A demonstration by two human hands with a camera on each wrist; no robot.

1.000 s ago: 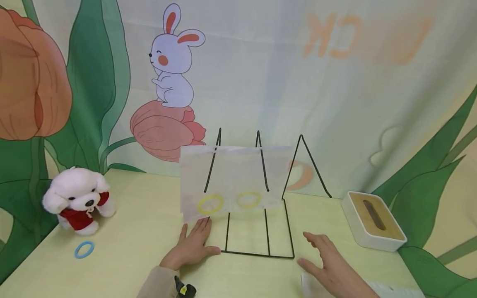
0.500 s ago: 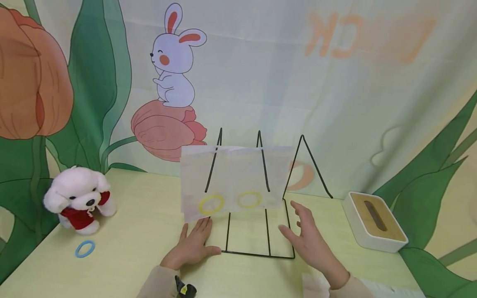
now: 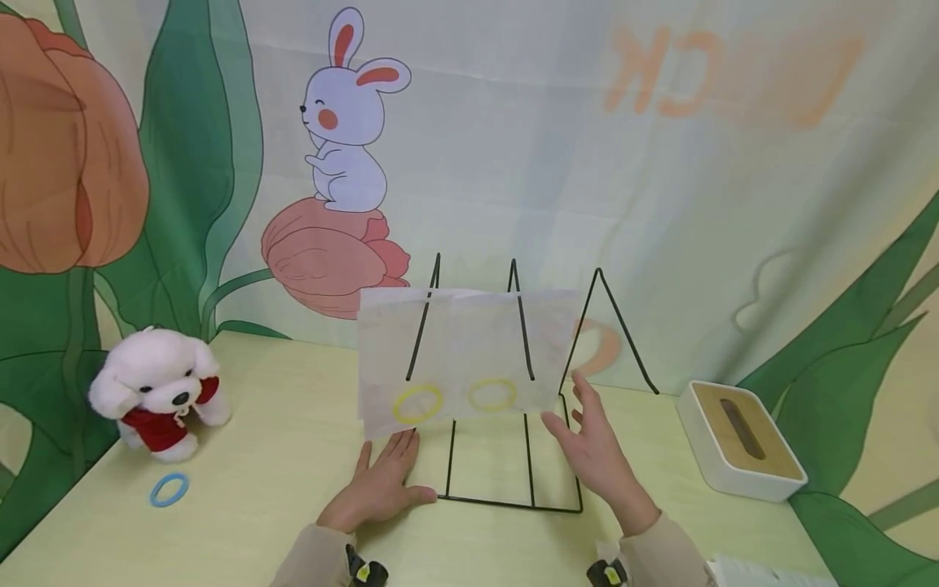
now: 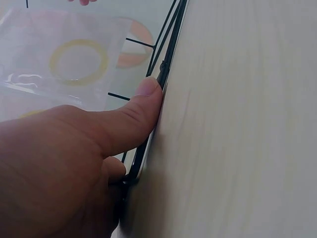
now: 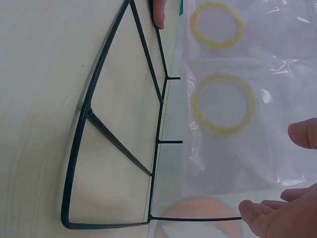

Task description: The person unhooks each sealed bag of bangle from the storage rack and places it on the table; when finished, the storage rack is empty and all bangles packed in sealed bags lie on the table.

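Observation:
A black wire rack (image 3: pixel 490 501) stands on the table with upright bent prongs. Two clear plastic bags (image 3: pixel 469 334), side by side, hang at its left and middle prongs; each holds a yellow ring (image 5: pixel 224 103). My left hand (image 3: pixel 377 487) rests at the rack's front left corner, fingers extended, thumb (image 4: pixel 141 101) lying on the front bar. Beside the bags' right edge is my right hand (image 3: pixel 596 452), its thumb and fingers apart and nothing between them. In the right wrist view its fingertips (image 5: pixel 250 210) are near the side wire; whether they touch it, I cannot tell.
A white plush dog (image 3: pixel 157 391) in red sits at the left, with a blue ring (image 3: pixel 169 489) in front of it. A white box with a wooden lid (image 3: pixel 744 432) stands at the right. White sheet-like material (image 3: pixel 766 572) lies at the front right. A printed curtain (image 3: pixel 513 163) hangs behind.
My right hand has moved forward and left, from the front right of the rack to beside the bags. My left hand stays at the rack's corner.

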